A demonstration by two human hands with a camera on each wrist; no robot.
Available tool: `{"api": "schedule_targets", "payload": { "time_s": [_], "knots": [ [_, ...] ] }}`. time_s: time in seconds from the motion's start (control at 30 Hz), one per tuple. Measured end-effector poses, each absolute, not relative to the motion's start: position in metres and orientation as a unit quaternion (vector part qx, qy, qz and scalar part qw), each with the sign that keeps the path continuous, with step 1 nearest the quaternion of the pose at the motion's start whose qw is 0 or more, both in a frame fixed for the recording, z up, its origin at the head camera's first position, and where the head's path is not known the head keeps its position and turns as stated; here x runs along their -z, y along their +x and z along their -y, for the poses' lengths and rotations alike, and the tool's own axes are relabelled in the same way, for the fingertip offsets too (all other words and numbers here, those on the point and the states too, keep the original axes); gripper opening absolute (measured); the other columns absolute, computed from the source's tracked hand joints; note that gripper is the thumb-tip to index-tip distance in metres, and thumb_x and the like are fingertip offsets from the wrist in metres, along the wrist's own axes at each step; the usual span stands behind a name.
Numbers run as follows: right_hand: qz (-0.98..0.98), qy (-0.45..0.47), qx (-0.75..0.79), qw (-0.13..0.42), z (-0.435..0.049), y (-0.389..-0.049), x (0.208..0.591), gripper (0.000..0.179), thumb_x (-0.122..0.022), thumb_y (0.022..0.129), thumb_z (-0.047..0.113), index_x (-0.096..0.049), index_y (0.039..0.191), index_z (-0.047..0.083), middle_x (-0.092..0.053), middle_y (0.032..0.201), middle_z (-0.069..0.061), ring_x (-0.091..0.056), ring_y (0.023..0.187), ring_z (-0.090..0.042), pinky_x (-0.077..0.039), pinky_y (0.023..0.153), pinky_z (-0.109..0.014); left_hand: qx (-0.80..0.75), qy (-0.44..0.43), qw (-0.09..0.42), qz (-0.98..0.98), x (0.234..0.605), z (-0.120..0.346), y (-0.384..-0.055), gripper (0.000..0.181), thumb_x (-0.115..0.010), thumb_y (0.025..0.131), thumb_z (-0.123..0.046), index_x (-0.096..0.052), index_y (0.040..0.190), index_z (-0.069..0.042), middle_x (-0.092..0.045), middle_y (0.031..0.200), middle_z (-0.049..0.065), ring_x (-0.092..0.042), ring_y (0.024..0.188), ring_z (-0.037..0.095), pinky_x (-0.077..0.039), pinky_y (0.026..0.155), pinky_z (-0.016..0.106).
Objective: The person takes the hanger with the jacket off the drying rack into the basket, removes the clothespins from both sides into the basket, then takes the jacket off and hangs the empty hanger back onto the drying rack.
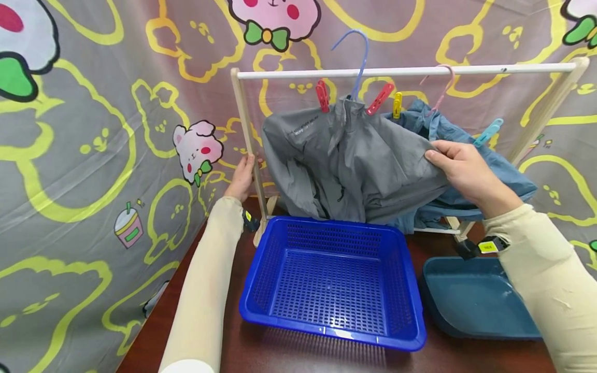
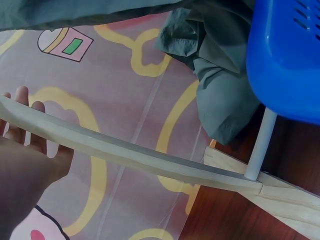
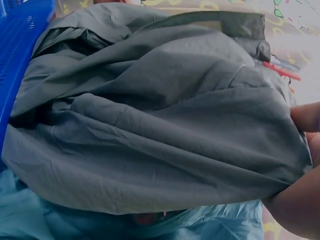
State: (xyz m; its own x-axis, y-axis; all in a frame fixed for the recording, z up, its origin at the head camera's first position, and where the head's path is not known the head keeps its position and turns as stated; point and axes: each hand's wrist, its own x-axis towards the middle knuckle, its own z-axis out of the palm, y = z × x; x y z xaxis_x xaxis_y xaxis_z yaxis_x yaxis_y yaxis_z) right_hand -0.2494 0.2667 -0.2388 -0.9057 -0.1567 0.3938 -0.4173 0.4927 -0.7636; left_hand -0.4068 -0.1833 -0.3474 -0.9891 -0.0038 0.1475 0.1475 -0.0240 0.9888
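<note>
A grey jacket (image 1: 373, 155) with a zip and a line of small print hangs below a white rod (image 1: 298, 74), on a blue hanger (image 1: 364, 52). The hanger's hook rises above the rod; I cannot tell whether it rests on it. Two red clothespins (image 1: 322, 96) grip the garment near its collar. My right hand (image 1: 466, 171) pinches the jacket's right edge and spreads the cloth outward. At the rack's left side, my left hand (image 1: 241, 178) holds the wooden post (image 2: 125, 152), fingers passing behind it.
Behind the jacket, blue clothing (image 1: 494, 166) hangs from a pink hanger (image 1: 450, 83), with yellow and light-blue clothespins (image 1: 488, 131). A blue perforated basket (image 1: 333, 331) stands on the dark table in front. To its right sits a dark teal basin (image 1: 480, 295). Patterned curtain (image 1: 93, 207) surrounds the table.
</note>
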Motion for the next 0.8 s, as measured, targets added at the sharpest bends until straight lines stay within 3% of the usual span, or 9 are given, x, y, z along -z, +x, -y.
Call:
{"api": "schedule_targets", "payload": {
  "time_s": [0.13, 0.37, 0.43, 0.6, 0.8],
  "knots": [
    [0.842, 0.198, -0.486, 0.125, -0.273, -0.244, 0.246, 0.019, -0.049, 0.100, 0.018, -0.067, 0.104, 0.016, -0.059, 0.083, 0.008, -0.051, 0.073, -0.009, -0.041, 0.060, -0.020, 0.728, -0.056, 0.046, 0.682, 0.348, 0.182, -0.407, 0.056, -0.032, 0.100, -0.041, -0.032, 0.145, -0.007, -0.041, 0.136, 0.018, -0.040, 0.122, 0.028, -0.031, 0.100, 0.039],
    [0.843, 0.237, -0.474, 0.091, -0.286, -0.238, 0.261, 0.018, -0.048, 0.100, 0.009, -0.065, 0.100, 0.007, -0.058, 0.082, 0.003, -0.053, 0.070, -0.011, -0.042, 0.058, -0.024, 0.715, -0.032, 0.023, 0.698, 0.346, 0.185, -0.405, 0.059, -0.035, 0.097, -0.051, -0.032, 0.147, -0.019, -0.035, 0.145, 0.008, -0.040, 0.124, 0.024, -0.037, 0.095, 0.041],
    [0.842, 0.250, -0.471, 0.077, -0.289, -0.236, 0.267, 0.018, -0.047, 0.100, 0.007, -0.065, 0.099, 0.007, -0.058, 0.080, 0.001, -0.053, 0.067, -0.013, -0.042, 0.055, -0.025, 0.705, -0.033, 0.021, 0.708, 0.344, 0.186, -0.405, 0.060, -0.033, 0.097, -0.050, -0.033, 0.146, -0.016, -0.038, 0.145, 0.010, -0.040, 0.125, 0.026, -0.037, 0.096, 0.040],
    [0.839, 0.276, -0.466, 0.049, -0.292, -0.234, 0.280, 0.018, -0.046, 0.099, 0.004, -0.064, 0.099, 0.005, -0.057, 0.073, -0.003, -0.053, 0.061, -0.015, -0.042, 0.050, -0.028, 0.683, -0.058, 0.017, 0.728, 0.339, 0.190, -0.404, 0.058, -0.029, 0.100, -0.044, -0.030, 0.147, -0.010, -0.041, 0.143, 0.016, -0.035, 0.133, 0.029, -0.028, 0.106, 0.040],
    [0.843, 0.276, -0.461, 0.025, -0.295, -0.230, 0.292, 0.019, -0.047, 0.099, 0.003, -0.065, 0.105, 0.005, -0.061, 0.080, -0.001, -0.054, 0.066, -0.014, -0.042, 0.053, -0.028, 0.672, -0.077, 0.000, 0.736, 0.337, 0.196, -0.404, 0.058, -0.029, 0.101, -0.043, -0.028, 0.148, -0.009, -0.038, 0.144, 0.019, -0.030, 0.136, 0.029, -0.021, 0.109, 0.047]
  ]
}}
